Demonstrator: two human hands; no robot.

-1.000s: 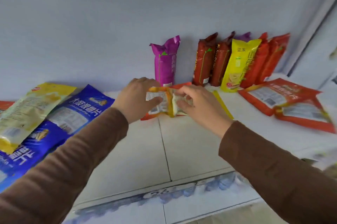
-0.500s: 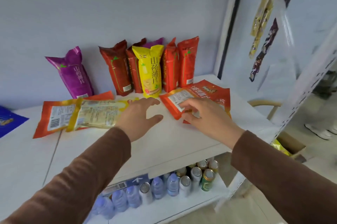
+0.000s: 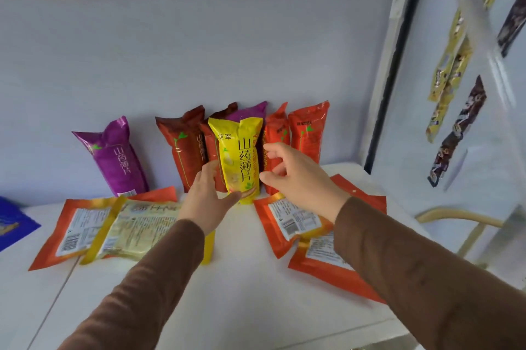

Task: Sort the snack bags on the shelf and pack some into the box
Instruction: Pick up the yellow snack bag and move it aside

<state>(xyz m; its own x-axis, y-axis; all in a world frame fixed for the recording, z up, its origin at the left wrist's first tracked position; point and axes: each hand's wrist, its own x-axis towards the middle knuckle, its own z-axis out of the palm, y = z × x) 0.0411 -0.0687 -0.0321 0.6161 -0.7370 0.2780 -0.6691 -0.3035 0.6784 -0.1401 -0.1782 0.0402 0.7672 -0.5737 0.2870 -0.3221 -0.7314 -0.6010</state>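
Both hands are lifting away from the flat packets they were touching half a second ago and are now closing in on the upright yellow snack bag at the back of the white shelf. A person's left hand is reaching in at the bag's lower left edge, fingers loosely spread and seemingly just touching the foil, while the right hand is hovering just beside its right edge, open and gripping nothing. That bag is standing in front of a row of red bags, with a purple bag standing apart to the left and orange flat packets lying on either side of the arms. Sorting appears to be the step in hand; next, both palms would need to press the bag's sides without toppling its neighbours. No box is in view.
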